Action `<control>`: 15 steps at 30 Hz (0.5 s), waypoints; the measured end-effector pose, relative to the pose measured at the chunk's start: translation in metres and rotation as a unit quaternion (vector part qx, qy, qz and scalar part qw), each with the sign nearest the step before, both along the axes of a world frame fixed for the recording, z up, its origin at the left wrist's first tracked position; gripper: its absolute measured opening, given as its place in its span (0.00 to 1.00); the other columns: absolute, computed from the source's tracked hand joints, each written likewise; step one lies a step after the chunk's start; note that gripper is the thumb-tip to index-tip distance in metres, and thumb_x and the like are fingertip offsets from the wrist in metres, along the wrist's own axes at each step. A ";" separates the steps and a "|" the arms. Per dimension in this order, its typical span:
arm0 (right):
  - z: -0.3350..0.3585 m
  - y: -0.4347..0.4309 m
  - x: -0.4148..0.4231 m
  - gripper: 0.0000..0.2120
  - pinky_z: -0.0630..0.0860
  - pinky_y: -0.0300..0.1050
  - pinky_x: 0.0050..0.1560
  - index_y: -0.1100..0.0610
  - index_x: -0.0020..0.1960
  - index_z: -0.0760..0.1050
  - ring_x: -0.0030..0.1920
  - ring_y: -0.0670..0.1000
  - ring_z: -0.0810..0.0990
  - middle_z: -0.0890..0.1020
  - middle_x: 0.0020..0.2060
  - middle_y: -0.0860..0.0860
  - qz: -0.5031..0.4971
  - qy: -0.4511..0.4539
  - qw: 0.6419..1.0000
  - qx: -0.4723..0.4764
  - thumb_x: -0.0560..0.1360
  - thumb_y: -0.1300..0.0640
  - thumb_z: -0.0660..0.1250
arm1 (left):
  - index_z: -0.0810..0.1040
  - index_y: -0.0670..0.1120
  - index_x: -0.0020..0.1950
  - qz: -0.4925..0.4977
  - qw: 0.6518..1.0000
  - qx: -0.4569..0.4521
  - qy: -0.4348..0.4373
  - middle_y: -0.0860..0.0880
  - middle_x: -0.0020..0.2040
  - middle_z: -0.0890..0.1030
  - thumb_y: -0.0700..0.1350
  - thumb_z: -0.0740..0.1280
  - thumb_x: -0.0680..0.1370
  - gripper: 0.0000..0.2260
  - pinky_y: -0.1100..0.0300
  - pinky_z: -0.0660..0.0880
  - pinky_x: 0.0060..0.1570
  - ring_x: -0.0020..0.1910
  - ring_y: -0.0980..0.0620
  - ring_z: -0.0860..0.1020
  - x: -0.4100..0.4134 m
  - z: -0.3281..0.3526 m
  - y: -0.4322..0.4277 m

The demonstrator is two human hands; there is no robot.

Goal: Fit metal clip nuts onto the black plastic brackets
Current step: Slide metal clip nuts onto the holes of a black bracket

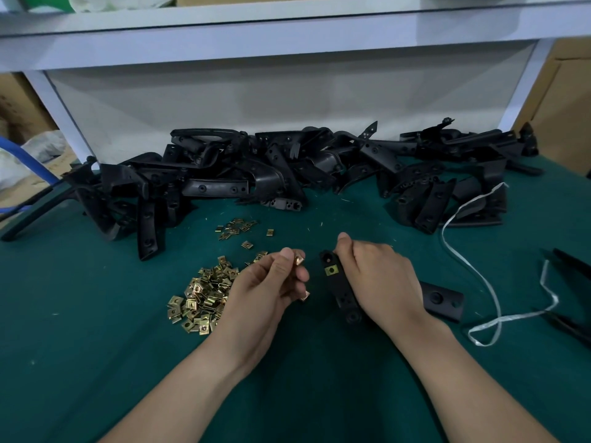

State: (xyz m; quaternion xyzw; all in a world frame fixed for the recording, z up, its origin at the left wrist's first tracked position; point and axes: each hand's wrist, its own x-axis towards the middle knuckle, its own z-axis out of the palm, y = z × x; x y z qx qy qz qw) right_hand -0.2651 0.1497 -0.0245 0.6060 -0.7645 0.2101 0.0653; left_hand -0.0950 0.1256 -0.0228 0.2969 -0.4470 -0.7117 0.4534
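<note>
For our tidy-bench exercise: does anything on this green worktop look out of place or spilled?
A loose white strap snakes across the right of the worktop. A few clip nuts lie scattered apart from the main pile.

Looked like a small factory assembly bench, not anybody's home. The green cloth worktop (96,314) had a big pile of identical black plastic brackets (271,167) across the middle and a loose heap of clip nuts (201,295) lower left of centre. A white shelf frame (287,43) ran along the top, and cardboard boxes (563,100) sat at the right edge.
</note>
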 end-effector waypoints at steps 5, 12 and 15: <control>-0.002 0.000 0.000 0.24 0.58 0.45 0.27 0.54 0.36 0.68 0.28 0.52 0.71 0.72 0.27 0.47 0.002 -0.025 1.000 -0.013 0.84 0.45 0.45 | 0.77 0.39 0.54 0.001 1.000 0.008 0.003 0.47 0.38 0.78 0.48 0.62 0.81 0.13 0.60 0.74 0.42 0.35 0.53 0.74 0.000 0.001 0.000; -0.003 -0.001 -0.001 0.24 0.55 0.42 0.26 0.55 0.37 0.69 0.29 0.53 0.71 0.72 0.27 0.48 0.003 -0.021 1.000 -0.022 0.85 0.45 0.46 | 0.77 0.39 0.53 -0.002 1.000 0.003 0.000 0.45 0.42 0.81 0.47 0.62 0.82 0.11 0.61 0.77 0.42 0.37 0.53 0.76 0.001 -0.001 -0.001; -0.003 -0.001 -0.001 0.24 0.54 0.42 0.27 0.55 0.39 0.70 0.29 0.52 0.71 0.72 0.27 0.47 0.004 -0.013 1.000 -0.018 0.84 0.45 0.45 | 0.77 0.41 0.52 -0.009 1.000 -0.005 -0.003 0.44 0.45 0.84 0.47 0.63 0.81 0.10 0.62 0.78 0.44 0.38 0.54 0.78 0.002 -0.001 -0.001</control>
